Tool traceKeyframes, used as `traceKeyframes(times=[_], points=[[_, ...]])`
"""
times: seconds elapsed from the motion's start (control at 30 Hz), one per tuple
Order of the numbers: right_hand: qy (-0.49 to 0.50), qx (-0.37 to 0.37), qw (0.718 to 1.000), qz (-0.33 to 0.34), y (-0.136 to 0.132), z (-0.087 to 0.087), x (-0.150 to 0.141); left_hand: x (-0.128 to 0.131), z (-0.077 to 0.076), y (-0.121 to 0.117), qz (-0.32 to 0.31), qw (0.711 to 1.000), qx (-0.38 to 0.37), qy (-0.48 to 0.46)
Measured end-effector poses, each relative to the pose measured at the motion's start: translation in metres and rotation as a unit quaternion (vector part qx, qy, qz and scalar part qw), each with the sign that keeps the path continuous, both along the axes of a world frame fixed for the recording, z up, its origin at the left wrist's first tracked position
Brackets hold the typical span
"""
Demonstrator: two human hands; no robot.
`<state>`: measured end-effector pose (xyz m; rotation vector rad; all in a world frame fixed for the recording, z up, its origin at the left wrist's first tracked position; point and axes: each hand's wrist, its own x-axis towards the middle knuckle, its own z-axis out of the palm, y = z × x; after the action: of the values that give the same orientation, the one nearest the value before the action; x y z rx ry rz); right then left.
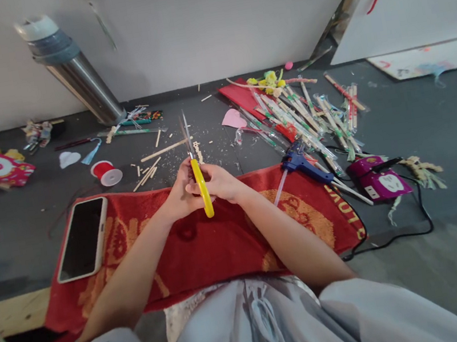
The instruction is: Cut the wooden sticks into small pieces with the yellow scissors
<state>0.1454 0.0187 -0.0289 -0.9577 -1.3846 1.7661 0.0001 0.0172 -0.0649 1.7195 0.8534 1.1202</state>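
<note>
Both my hands meet over the far edge of a red towel (189, 252). My right hand (217, 183) is closed around the yellow handles of a pair of scissors (201, 187), whose blades point away from me and stand slightly apart. My left hand (180, 193) is closed beside the handles, pinching a small wooden piece (198, 152) near the blades. Wood chips and short stick offcuts (148, 173) lie on the grey floor just beyond the hands.
A phone (83, 238) lies on the towel's left end. A blue glue gun (303, 162), a heap of wrapped chopsticks (307, 118) and a purple device (379, 179) with a black cable are to the right. A red thread spool (106, 173) and a steel flask (74, 71) stand left.
</note>
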Motion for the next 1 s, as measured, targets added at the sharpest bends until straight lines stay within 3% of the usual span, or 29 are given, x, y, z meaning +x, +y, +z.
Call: traceKeyframes(times=[0.1, 0.17, 0.53, 1.0], points=[[-0.011, 0.015, 1.0, -0.005, 0.0, -0.002, -0.001, -0.004, 0.004, -0.002, -0.06, 0.995, -0.075, -0.028], [-0.011, 0.017, 1.0, 0.0, 0.0, -0.001, -0.001, -0.005, 0.007, -0.003, -0.064, 0.994, -0.088, -0.025], [-0.072, 0.072, 0.995, -0.016, -0.001, -0.005, -0.001, -0.002, 0.013, -0.003, -0.032, 0.999, -0.039, 0.008], [-0.107, 0.094, 0.99, -0.024, -0.002, -0.002, -0.002, -0.002, 0.013, -0.006, -0.013, 0.998, -0.068, 0.008]])
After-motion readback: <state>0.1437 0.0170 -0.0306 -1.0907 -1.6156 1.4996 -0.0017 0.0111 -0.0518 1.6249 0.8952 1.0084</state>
